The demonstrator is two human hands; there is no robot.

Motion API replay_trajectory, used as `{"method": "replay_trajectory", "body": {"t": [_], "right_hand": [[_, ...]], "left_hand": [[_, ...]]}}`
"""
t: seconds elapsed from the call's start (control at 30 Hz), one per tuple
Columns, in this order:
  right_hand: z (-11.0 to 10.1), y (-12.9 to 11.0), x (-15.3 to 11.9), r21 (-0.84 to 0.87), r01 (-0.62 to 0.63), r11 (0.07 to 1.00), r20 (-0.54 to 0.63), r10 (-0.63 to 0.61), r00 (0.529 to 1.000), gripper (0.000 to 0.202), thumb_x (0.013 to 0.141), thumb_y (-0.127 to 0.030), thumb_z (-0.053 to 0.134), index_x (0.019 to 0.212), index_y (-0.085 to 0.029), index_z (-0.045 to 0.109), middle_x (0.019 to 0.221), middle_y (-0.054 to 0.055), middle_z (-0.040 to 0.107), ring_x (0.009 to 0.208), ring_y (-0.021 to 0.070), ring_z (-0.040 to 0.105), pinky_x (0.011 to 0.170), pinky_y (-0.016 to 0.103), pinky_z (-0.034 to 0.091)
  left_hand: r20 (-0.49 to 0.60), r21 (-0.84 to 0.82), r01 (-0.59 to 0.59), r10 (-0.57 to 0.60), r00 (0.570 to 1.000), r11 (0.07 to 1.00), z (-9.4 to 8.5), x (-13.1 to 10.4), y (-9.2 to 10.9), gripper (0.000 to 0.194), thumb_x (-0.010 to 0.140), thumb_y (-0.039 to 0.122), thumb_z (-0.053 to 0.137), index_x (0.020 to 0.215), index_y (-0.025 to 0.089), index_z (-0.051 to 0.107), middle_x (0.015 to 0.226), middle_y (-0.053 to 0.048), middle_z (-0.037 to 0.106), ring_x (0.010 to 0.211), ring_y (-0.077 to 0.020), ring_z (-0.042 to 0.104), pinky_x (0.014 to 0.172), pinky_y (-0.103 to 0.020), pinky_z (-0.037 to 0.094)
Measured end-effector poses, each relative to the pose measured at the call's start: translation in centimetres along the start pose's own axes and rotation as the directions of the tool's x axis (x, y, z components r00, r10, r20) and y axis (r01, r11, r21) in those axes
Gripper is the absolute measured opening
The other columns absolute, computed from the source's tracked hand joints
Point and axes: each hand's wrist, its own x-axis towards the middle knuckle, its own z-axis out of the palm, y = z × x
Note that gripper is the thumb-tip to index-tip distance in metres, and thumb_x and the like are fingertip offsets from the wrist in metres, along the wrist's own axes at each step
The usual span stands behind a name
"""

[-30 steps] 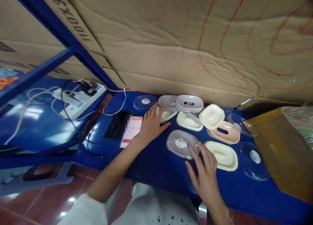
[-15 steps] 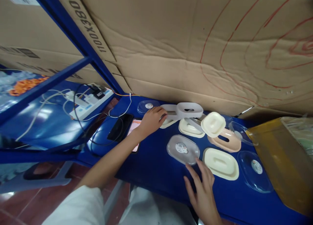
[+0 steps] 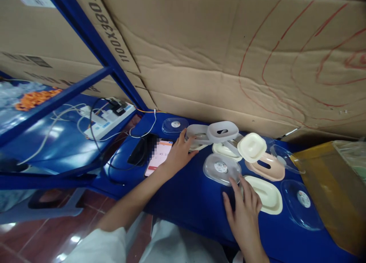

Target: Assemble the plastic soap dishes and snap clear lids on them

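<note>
My left hand (image 3: 180,151) reaches to the back of the blue table, its fingers apart and resting at the left edge of a grey oval frame (image 3: 197,131). Under that frame a cream piece partly shows. A second grey frame with a slot (image 3: 222,132) leans beside it, over a cream oval tray (image 3: 225,151). My right hand (image 3: 246,206) is open, with spread fingertips at the near edge of a clear oval lid (image 3: 217,177) bearing a round label. Its fingers partly cover another cream oval tray (image 3: 271,196).
A small cream dish (image 3: 251,146) rests on a peach slotted tray (image 3: 267,167). Clear lids (image 3: 303,213) lie at right beside a cardboard box (image 3: 328,190). A lit phone (image 3: 160,154), a dark phone (image 3: 140,150) and cables lie left. Tall cardboard (image 3: 185,64) stands behind.
My left hand's fingers have spread around the grey frame's edge. My right hand has shifted right, and the clear lid sits farther right and closer to the cream pieces. The view has shifted slightly.
</note>
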Motion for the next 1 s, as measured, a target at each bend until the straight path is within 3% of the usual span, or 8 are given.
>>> {"method": "replay_trajectory", "body": {"t": [0.13, 0.3, 0.4, 0.47, 0.57, 0.8, 1.0], "right_hand": [[-0.4, 0.9, 1.0, -0.027, -0.043, 0.999, -0.043, 0.041, 0.998, 0.058, 0.110, -0.040, 0.055, 0.166, -0.028, 0.046, 0.159, 0.020, 0.057, 0.136, 0.0408, 0.059, 0.110, 0.067, 0.046], [-1.1, 1.6, 1.5, -0.042, -0.130, 0.991, -0.061, 0.127, 0.990, 0.062, 0.109, -0.045, 0.057, 0.166, -0.023, 0.046, 0.168, 0.025, 0.045, 0.144, 0.0492, 0.052, 0.108, 0.074, 0.044], [-1.1, 0.5, 1.4, 0.054, 0.069, 0.996, 0.009, -0.070, 0.998, 0.059, 0.109, -0.036, 0.059, 0.166, -0.025, 0.047, 0.167, 0.020, 0.050, 0.148, 0.0428, 0.052, 0.113, 0.064, 0.044], [-0.9, -0.6, 1.3, 0.137, 0.267, 0.954, 0.116, -0.283, 0.952, 0.054, 0.109, -0.031, 0.059, 0.162, -0.027, 0.051, 0.161, 0.013, 0.059, 0.146, 0.0345, 0.056, 0.119, 0.056, 0.041], [-0.3, -1.8, 1.5, 0.209, 0.399, 0.893, 0.211, -0.440, 0.873, 0.044, 0.111, -0.027, 0.058, 0.155, -0.026, 0.058, 0.155, 0.007, 0.066, 0.144, 0.0273, 0.060, 0.122, 0.050, 0.036], [-0.7, -0.9, 2.3, 0.390, 0.267, 0.881, 0.210, -0.367, 0.906, 0.043, 0.109, -0.026, 0.061, 0.153, -0.026, 0.059, 0.146, 0.007, 0.072, 0.142, 0.0268, 0.062, 0.114, 0.048, 0.050], [-1.5, -1.3, 1.5, 0.366, 0.313, 0.877, 0.301, -0.429, 0.852, 0.050, 0.109, -0.018, 0.056, 0.159, -0.027, 0.054, 0.155, 0.004, 0.066, 0.152, 0.0266, 0.053, 0.120, 0.054, 0.050]], "left_hand": [[0.011, -0.049, 0.024, -0.024, 1.000, 0.999, -0.9, -2.6, 0.8, 0.061, 0.091, 0.029, 0.084, 0.146, 0.027, 0.059, 0.173, -0.019, 0.032, 0.148, -0.0408, 0.058, 0.117, -0.060, 0.055], [0.092, -0.141, 0.042, -0.029, 0.995, 0.989, -1.8, -8.8, 2.6, 0.063, 0.091, 0.021, 0.083, 0.148, 0.030, 0.057, 0.176, -0.019, 0.030, 0.147, -0.0397, 0.059, 0.116, -0.061, 0.056], [0.118, -0.167, 0.000, 0.020, 0.993, 0.986, -2.2, -12.0, 3.3, 0.066, 0.089, 0.013, 0.082, 0.148, 0.029, 0.056, 0.178, -0.020, 0.026, 0.150, -0.0403, 0.055, 0.115, -0.059, 0.057], [0.135, -0.194, -0.052, 0.079, 0.988, 0.980, -2.5, -13.3, 3.4, 0.067, 0.089, 0.009, 0.080, 0.148, 0.028, 0.055, 0.179, -0.020, 0.026, 0.156, -0.0405, 0.049, 0.117, -0.059, 0.056], [0.203, -0.231, -0.076, 0.125, 0.971, 0.970, -3.1, -14.0, 3.4, 0.072, 0.091, 0.006, 0.076, 0.154, 0.029, 0.048, 0.178, -0.019, 0.029, 0.160, -0.0381, 0.043, 0.119, -0.061, 0.054], [0.251, -0.475, 0.008, 0.127, 0.959, 0.880, -2.5, -13.6, 1.8, 0.090, 0.096, 0.010, 0.072, 0.169, 0.036, 0.025, 0.180, -0.015, 0.028, 0.165, -0.0342, 0.035, 0.130, -0.064, 0.040], [0.274, -0.609, 0.036, 0.167, 0.947, 0.793, -1.9, -12.7, 1.3, 0.095, 0.098, 0.012, 0.070, 0.173, 0.039, 0.017, 0.181, -0.012, 0.025, 0.167, -0.0337, 0.030, 0.134, -0.062, 0.035]]}}
